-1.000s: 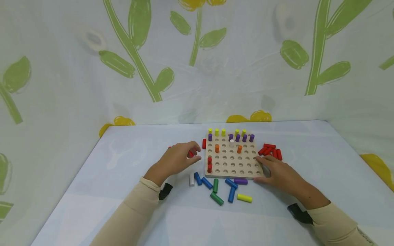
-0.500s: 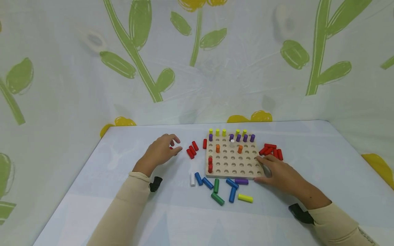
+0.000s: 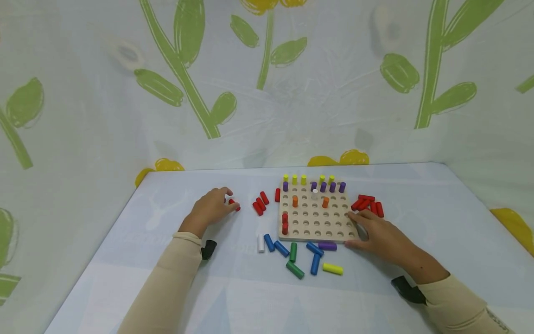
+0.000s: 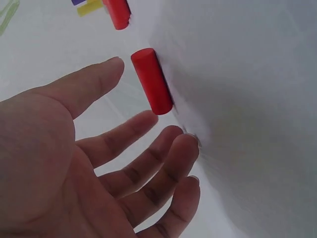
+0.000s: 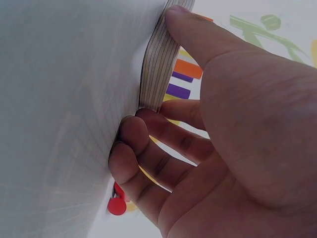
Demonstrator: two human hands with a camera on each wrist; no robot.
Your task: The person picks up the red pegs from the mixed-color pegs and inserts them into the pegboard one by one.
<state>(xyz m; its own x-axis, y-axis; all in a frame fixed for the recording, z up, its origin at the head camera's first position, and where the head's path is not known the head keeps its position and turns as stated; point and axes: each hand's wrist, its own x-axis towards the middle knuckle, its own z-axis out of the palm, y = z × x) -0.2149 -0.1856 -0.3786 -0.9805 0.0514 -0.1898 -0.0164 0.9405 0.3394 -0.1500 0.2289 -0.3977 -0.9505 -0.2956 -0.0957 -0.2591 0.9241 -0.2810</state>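
My left hand (image 3: 208,208) hovers at a red peg (image 4: 152,82) lying on the table, thumb and fingers parted on either side of it. In the left wrist view a gap shows between the thumb and that peg. On the right, my other hand (image 3: 381,235) holds the near right corner of a wooden pegboard (image 3: 310,222). Its thumb (image 5: 185,22) presses one edge while the fingers bend round the other side. Yellow, purple, orange, white and red pegs stand upright in some of the board's holes.
Loose red pegs (image 3: 261,203) lie left of the board, and a red pile (image 3: 367,204) lies to its right. Along the front are blue, green, white and purple pegs, plus a yellow peg (image 3: 332,269). A printed cloth (image 3: 292,116) rises behind the table.
My left hand has moved left, away from the red pegs beside the board, then lowered to a red peg farther left. The right hand stays on the board's corner.
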